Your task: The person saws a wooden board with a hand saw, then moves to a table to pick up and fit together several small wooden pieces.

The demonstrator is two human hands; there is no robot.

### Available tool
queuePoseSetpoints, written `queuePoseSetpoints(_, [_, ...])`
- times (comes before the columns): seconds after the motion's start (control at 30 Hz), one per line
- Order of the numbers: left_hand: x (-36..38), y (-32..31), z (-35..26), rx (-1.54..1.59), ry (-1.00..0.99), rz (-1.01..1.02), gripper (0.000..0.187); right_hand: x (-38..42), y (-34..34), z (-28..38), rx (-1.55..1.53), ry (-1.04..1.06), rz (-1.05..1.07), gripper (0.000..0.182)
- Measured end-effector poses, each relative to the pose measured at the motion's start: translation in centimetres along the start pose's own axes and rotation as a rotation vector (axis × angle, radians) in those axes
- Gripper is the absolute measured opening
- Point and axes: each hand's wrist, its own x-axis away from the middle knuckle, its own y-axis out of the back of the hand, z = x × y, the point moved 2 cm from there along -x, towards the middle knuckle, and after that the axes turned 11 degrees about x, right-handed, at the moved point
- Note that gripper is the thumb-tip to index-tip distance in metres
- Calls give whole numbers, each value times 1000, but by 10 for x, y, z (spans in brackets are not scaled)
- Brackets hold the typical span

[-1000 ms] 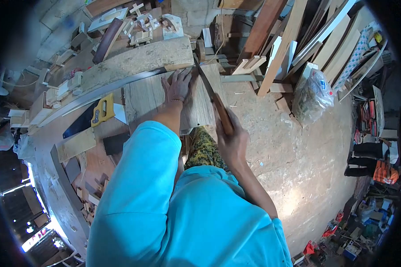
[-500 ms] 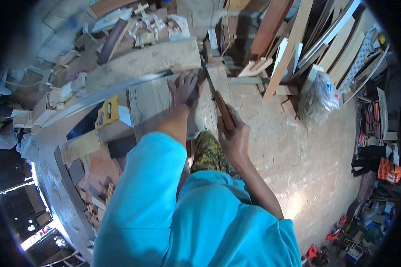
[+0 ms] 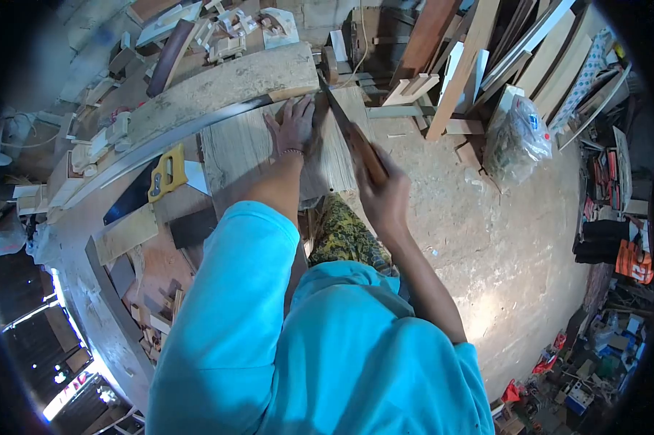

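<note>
My left hand (image 3: 294, 125) lies with its fingers spread on a wide, pale wooden board (image 3: 236, 156), pressing near its far edge. In my right hand (image 3: 388, 190) is a handsaw (image 3: 362, 148), gripped by its brown wooden handle. Its dark, narrow-looking blade slants forward and left across the right part of the board. Whether the teeth sit in a cut cannot be made out. My knee in patterned cloth (image 3: 341, 230) shows below the board's near edge.
A second saw with a yellow handle (image 3: 166, 172) rests left of the board. Beyond lies a thick plank (image 3: 233, 81). Long timbers (image 3: 465, 69) lean at the back right, beside a clear plastic bag (image 3: 519, 141). Wood offcuts (image 3: 153, 319) are piled at lower left.
The view has shifted slightly, so the bench sits higher in it. The handsaw's handle has swung a little to the right, with my right hand. My left hand stays on the board.
</note>
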Motion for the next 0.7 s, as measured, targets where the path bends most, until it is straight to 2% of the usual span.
queuePoseSetpoints(0.13, [7,10,-2,-45,-6,18,42,-4,-14,6,136,-18,61,39])
queuePoseSetpoints(0.2, [5,3,-4,-2,6,-39,42,26,16,8,54,-53,38,39])
queuePoseSetpoints(0.3, [12,28,-25,17,6,-64,40,67,52,8,6,68,-11,39])
queuePoseSetpoints(0.37, [16,26,-25,0,29,-65,40,83,55,3,16,-24,-68,37])
queuePoseSetpoints(0.47, [17,24,-25,-35,27,-59,40,39,29,4,50,-138,55,37])
queuePoseSetpoints(0.6, [8,11,-12,40,10,-59,39,14,-16,-8,-14,-42,-3,38])
queuePoseSetpoints(0.7, [9,15,-15,56,33,-42,40,24,10,-1,1,-30,-23,39])
